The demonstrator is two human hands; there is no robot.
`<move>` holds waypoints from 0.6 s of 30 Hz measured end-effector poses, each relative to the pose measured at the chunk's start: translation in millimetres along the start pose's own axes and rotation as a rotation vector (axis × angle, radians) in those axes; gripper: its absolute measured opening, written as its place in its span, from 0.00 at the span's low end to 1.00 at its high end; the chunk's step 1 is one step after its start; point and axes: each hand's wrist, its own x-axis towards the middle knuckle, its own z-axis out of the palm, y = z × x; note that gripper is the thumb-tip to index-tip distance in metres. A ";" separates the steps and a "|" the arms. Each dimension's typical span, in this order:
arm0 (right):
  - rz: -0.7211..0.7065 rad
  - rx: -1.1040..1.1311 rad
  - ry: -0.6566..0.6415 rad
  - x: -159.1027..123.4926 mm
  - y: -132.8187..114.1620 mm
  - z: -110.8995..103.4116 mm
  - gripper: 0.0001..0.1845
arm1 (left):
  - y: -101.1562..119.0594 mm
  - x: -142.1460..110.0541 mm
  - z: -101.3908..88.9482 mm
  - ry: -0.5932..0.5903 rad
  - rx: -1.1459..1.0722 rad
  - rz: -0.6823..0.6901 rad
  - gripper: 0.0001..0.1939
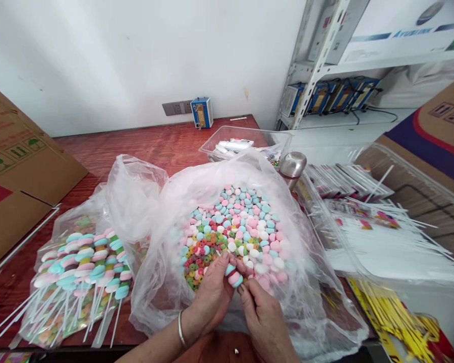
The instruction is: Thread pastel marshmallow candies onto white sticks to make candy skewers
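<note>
A big clear plastic bag [162, 237] lies open on the red wooden table [144, 146], full of pastel marshmallow candies [245, 217] and small coloured ring candies [200, 257]. Both hands meet over the bag's near edge. My left hand [212, 295], with a bangle on the wrist, pinches a short stack of blue and pink candies [233, 276]. My right hand [263, 315] is closed on the lower end of the same stack, its fingertips touching it. To the left lies a heap of finished candy skewers [83, 264] on white sticks, in clear wrap.
A clear tray [366, 242] of white sticks stands at right, with a metal flask [292, 169] beside it. A clear tub [245, 143] sits behind the bag. Cardboard boxes flank both sides [18, 166]. A metal shelf [325, 65] stands at the back right.
</note>
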 end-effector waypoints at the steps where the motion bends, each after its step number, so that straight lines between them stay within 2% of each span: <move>1: 0.000 0.018 0.006 1.8 -1.2 1.4 0.15 | -2.3 -0.1 0.3 0.004 -0.001 0.004 0.19; 5: 0.056 0.171 -0.006 10.4 -0.3 7.6 0.17 | -5.5 3.7 -0.5 -0.007 0.015 0.005 0.18; 8: 0.167 0.357 -0.033 15.8 9.6 5.0 0.20 | 4.5 16.2 -3.0 0.016 0.186 0.024 0.24; 10: 0.209 0.404 0.000 17.3 18.5 -2.4 0.20 | 15.8 28.2 -6.4 0.059 0.523 0.197 0.25; 12: 0.217 0.381 0.071 16.9 26.5 -12.3 0.20 | 25.8 39.3 -11.4 0.078 1.019 0.444 0.17; 14: 0.224 0.349 0.136 15.5 31.7 -21.7 0.21 | 30.5 46.2 -17.1 0.044 1.459 0.602 0.08; 16: 0.230 0.341 0.171 14.3 33.7 -28.3 0.21 | 29.7 48.0 -21.8 0.006 1.694 0.679 0.06; 18: 0.235 0.348 0.187 13.9 33.4 -31.4 0.21 | 26.2 47.1 -24.1 0.001 1.747 0.752 0.05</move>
